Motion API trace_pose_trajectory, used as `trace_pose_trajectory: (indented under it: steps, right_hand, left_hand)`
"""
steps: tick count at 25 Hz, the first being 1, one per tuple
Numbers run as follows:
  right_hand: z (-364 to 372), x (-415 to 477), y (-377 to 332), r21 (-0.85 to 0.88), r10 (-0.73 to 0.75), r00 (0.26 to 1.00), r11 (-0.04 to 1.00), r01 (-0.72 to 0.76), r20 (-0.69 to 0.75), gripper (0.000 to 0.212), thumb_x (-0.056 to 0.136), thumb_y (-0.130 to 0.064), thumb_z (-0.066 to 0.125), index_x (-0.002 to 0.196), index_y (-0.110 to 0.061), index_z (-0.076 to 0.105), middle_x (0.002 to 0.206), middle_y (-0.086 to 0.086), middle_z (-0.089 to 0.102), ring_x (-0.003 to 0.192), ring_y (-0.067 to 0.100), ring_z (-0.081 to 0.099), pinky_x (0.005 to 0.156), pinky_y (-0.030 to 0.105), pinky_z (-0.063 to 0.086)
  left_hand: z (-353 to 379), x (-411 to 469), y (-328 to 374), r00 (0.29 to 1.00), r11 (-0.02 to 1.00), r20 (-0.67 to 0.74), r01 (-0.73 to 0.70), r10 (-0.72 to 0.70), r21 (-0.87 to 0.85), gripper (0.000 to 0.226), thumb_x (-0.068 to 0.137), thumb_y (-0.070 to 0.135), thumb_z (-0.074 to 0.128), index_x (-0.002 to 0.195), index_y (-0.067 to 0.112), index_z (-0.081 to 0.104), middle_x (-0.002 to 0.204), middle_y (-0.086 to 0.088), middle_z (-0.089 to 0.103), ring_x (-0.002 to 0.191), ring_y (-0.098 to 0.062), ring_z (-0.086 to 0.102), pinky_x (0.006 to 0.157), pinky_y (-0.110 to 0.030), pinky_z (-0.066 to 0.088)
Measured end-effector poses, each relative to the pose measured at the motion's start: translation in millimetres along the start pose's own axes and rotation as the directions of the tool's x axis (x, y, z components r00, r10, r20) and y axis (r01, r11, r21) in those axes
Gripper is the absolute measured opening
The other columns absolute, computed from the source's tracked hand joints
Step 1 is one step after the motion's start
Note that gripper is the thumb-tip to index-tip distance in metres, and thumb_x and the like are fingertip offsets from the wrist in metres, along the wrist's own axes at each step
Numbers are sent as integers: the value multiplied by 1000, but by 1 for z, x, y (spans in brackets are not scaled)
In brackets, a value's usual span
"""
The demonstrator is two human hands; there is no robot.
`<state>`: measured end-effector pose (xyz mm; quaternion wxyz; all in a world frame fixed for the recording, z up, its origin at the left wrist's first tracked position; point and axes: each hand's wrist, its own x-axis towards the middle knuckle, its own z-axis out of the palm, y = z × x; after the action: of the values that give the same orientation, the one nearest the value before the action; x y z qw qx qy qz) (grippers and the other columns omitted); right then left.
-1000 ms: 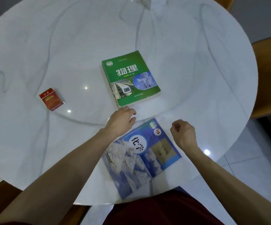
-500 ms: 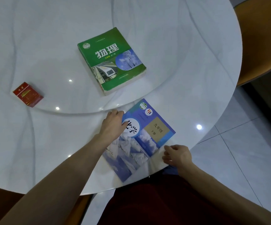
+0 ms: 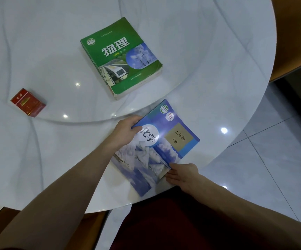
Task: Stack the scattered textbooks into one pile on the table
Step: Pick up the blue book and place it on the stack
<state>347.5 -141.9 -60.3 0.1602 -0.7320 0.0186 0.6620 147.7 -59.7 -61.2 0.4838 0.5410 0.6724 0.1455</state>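
While my left hand [image 3: 126,131] grips the blue textbook's [image 3: 155,150] spine edge, my right hand [image 3: 183,175] pinches its opposite edge; the green textbook [image 3: 120,58] lies apart on the table [image 3: 209,60].

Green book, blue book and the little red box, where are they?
green book [image 3: 120,56]: head view, middle of its front cover.
blue book [image 3: 156,147]: head view, middle of its cover.
red box [image 3: 28,102]: head view, its top face.
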Motion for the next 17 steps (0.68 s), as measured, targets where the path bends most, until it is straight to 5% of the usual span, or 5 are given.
trace_pose_trajectory:
  steps: [5, 9, 12, 17]
  right_hand:
    - [0, -3, 4, 2, -165, 985, 986, 166, -58, 16, 85, -10, 67, 78, -7, 54, 81, 15, 60, 72, 25, 61, 79, 38, 57]
    - [-2, -14, -10, 33, -373, 924, 926, 377, -83, 23, 86, -9, 67, 73, -11, 48, 78, 11, 58, 75, 27, 59, 79, 42, 57]
    - [-4, -27, -31, 75, -493, 869, 865, 495, -45, 24, 87, -6, 64, 72, -12, 46, 73, 10, 57, 67, 24, 59, 65, 35, 57]
    - [3, -45, -90, 39, -634, 774, 773, 633, -3, 20, 89, -7, 62, 75, -15, 50, 78, 7, 62, 74, 25, 60, 69, 37, 55]
  left_hand:
    - [-17, -7, 9, 996, 965, 69, -42, 62, -257, 44, 94, 4, 54, 135, 17, 52, 132, 0, 61, 115, -12, 61, 97, -30, 51]
    - [-31, -7, 28, 999, 917, 10, -38, 46, -396, 44, 93, -2, 53, 134, 14, 52, 104, 0, 70, 79, 7, 68, 72, -12, 55]
    - [-36, -4, 34, 998, 882, -55, -39, 15, -469, 44, 93, 1, 54, 128, 28, 54, 80, 16, 75, 70, 4, 70, 67, -16, 56]
    - [-47, 0, 47, 976, 784, -210, -90, -53, -614, 41, 94, -2, 51, 131, 15, 54, 93, 7, 69, 79, -6, 68, 66, -11, 56]
